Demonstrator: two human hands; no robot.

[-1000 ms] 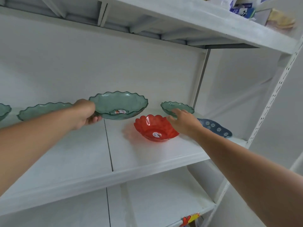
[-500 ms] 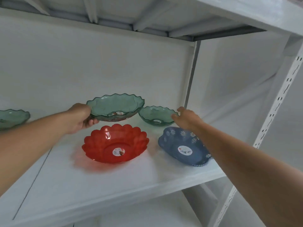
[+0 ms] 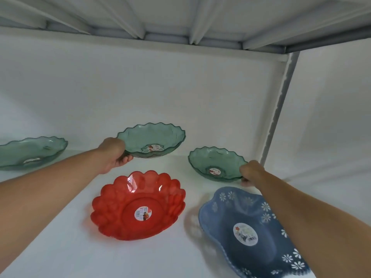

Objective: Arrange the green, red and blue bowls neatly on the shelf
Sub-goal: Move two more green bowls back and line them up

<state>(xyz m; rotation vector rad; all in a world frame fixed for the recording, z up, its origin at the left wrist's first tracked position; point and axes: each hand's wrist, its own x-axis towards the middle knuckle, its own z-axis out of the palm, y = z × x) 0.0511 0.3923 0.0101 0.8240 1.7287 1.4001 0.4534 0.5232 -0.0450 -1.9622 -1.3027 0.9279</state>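
Observation:
My left hand grips the left rim of a large green scalloped bowl at the back of the white shelf. My right hand pinches the right rim of a smaller green bowl near the back right corner. A red flower-shaped bowl sits in front, between my arms. A blue bowl with white daisies lies at the front right, partly under my right forearm. Another green bowl rests at the far left.
The white back wall stands just behind the green bowls. A metal upright marks the shelf's right end. The underside of the upper shelf hangs overhead.
The view has come closer and lower over the shelf. My right hand has closed on the small green bowl's rim. My left hand keeps its hold on the large green bowl.

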